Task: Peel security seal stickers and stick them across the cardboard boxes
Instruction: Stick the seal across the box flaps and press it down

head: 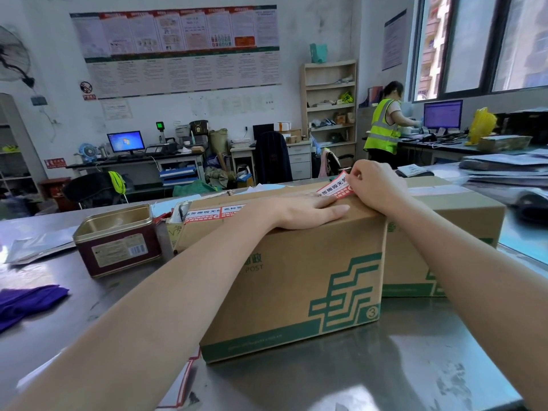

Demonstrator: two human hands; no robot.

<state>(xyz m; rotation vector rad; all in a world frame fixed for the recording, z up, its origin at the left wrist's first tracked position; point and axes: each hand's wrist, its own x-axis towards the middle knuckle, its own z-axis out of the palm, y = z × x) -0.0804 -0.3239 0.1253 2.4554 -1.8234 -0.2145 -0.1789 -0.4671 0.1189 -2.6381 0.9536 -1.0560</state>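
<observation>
A brown cardboard box [296, 280] with green postal print stands on the steel table, with a second box [456, 221] behind it to the right. My left hand [308, 212] lies flat, palm down, on the near box's top. A red-and-white seal sticker [335, 189] lies partly on that top, its right end lifted. My right hand [376, 185] pinches that lifted end. Another seal sticker [207, 214] runs across the top at the box's left end.
An open gold-and-maroon tin [115, 238] stands left of the box. Purple cloth [26, 301] lies at the far left, sticker backing sheets [181, 384] at the table's near edge. Stacked papers [504, 170] sit at right. A person in a yellow vest [385, 126] works at a far desk.
</observation>
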